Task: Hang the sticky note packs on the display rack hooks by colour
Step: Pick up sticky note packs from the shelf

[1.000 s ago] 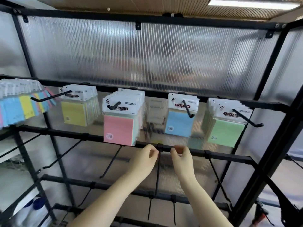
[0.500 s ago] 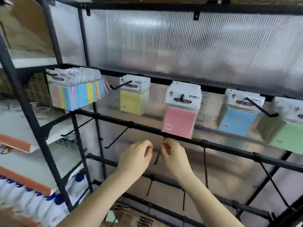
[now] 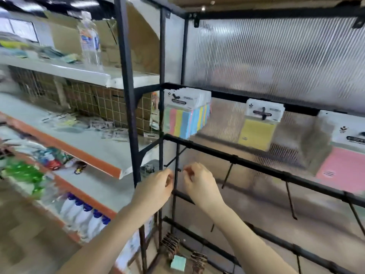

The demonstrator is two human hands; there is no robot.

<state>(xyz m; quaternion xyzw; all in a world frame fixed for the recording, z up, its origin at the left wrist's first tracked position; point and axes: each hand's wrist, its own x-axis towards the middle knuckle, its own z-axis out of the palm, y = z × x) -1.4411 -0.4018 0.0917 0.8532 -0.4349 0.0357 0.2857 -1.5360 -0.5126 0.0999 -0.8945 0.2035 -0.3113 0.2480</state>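
Observation:
The black display rack (image 3: pixel 256 165) has its top row of hooks loaded. Mixed-colour sticky note packs (image 3: pixel 185 123) hang at the left, yellow packs (image 3: pixel 256 133) in the middle and pink packs (image 3: pixel 343 169) at the right edge. My left hand (image 3: pixel 156 186) and my right hand (image 3: pixel 199 182) are raised side by side in front of the second row, by the rack's left post. Both have curled fingers and I see nothing in them. An empty hook (image 3: pixel 174 158) sticks out just above and between them.
More empty hooks (image 3: pixel 227 176) hang along the second bar. A teal pad (image 3: pixel 178 263) and dark clips lie at the rack's bottom. To the left stand white shelves with orange edges (image 3: pixel 102 165), holding spray bottles (image 3: pixel 83 212) and a clear bottle (image 3: pixel 89 42).
The view has swung left, so the blue and green packs are out of frame. Both hands moved left and down from the middle of the second bar, still close together.

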